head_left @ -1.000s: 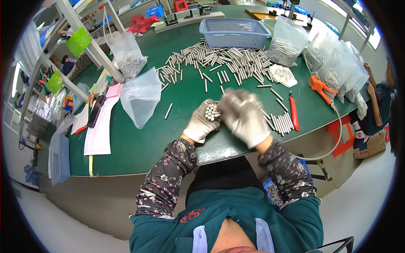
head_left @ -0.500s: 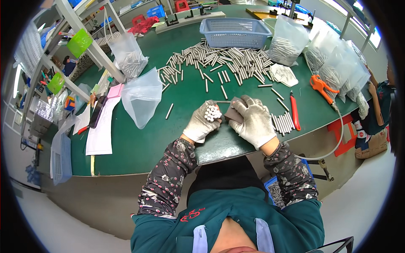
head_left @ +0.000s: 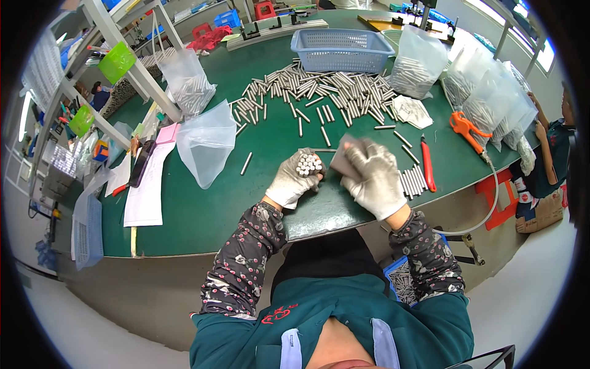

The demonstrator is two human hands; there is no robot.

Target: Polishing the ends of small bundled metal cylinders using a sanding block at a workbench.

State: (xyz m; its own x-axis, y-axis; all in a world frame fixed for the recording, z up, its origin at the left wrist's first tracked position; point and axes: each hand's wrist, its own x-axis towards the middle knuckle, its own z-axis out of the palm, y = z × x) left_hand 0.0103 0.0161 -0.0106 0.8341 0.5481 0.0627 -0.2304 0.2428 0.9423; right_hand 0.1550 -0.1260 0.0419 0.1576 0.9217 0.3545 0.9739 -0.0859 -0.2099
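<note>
"The grey pad (head_left: 343,163), gripped by the right hand (head_left: 376,181), has edged away, blurring at the bundle's three o'clock!"

"Leaving rod ends uncovered: the left hand (head_left: 286,183) stays clenched round those metal rods (head_left: 308,165)!"

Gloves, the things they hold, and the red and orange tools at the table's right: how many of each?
White gloves: 2
Held rod bundle: 1
Held grey-brown pad: 1
Red tool: 1
Orange tool: 1
Total: 6
</note>
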